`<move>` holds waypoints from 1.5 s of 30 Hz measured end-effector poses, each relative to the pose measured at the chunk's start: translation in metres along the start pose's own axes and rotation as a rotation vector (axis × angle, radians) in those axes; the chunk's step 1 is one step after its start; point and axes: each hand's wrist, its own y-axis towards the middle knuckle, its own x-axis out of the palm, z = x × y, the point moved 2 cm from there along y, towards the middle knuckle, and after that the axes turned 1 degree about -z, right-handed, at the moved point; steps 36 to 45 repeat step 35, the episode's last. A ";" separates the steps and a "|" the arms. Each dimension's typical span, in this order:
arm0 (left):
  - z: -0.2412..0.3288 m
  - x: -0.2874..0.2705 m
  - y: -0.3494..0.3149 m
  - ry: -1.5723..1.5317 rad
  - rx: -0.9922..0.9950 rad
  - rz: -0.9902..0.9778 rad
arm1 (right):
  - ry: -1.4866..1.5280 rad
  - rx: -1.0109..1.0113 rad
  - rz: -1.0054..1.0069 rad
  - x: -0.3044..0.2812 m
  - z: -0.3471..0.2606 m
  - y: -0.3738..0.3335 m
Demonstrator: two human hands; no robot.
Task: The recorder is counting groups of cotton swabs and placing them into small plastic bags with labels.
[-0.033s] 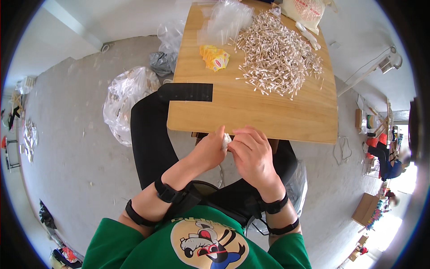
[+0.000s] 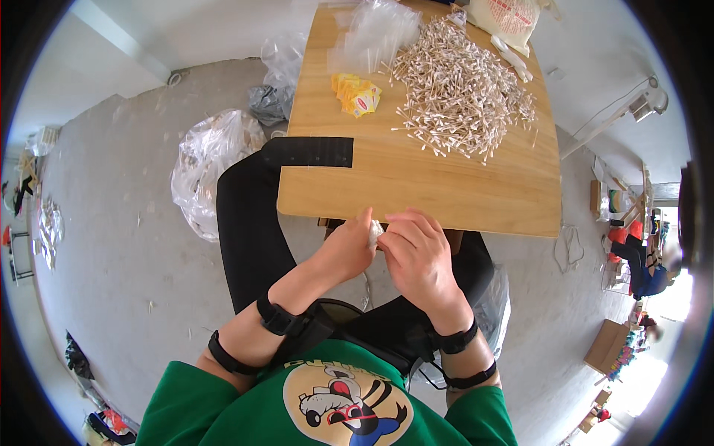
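Observation:
Just off the near edge of the wooden table (image 2: pixel 416 189), my left hand (image 2: pixel 346 249) is closed around a small bundle of cotton swabs (image 2: pixel 375 233), with the white tips showing beside the thumb. My right hand (image 2: pixel 420 256) meets it from the right, its fingers bent and the thumb and fingertips pinched at the bundle's side. The sticks are mostly hidden inside my hands. Farther back on the table lies a big loose heap of cotton swabs (image 2: pixel 465 89). Left of the heap is a small pile of yellow printed cards or packets (image 2: pixel 357 95).
Clear plastic bags (image 2: pixel 379 33) lie at the table's far left, and a white printed bag (image 2: pixel 509 22) at the far right. A black strip (image 2: pixel 320 152) covers the left edge beside my knee. A filled clear bag (image 2: pixel 212 171) stands on the floor; another person (image 2: pixel 654 279) is far right.

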 end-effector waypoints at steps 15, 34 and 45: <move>0.008 -0.002 -0.003 0.025 -0.029 -0.117 | 0.237 0.099 -0.183 -0.008 0.018 -0.001; 0.003 0.003 -0.006 0.177 0.020 -0.127 | 0.433 0.217 -0.360 0.000 0.030 -0.007; 0.003 0.003 -0.007 0.191 0.016 -0.139 | 0.437 0.203 -0.363 -0.001 0.030 -0.006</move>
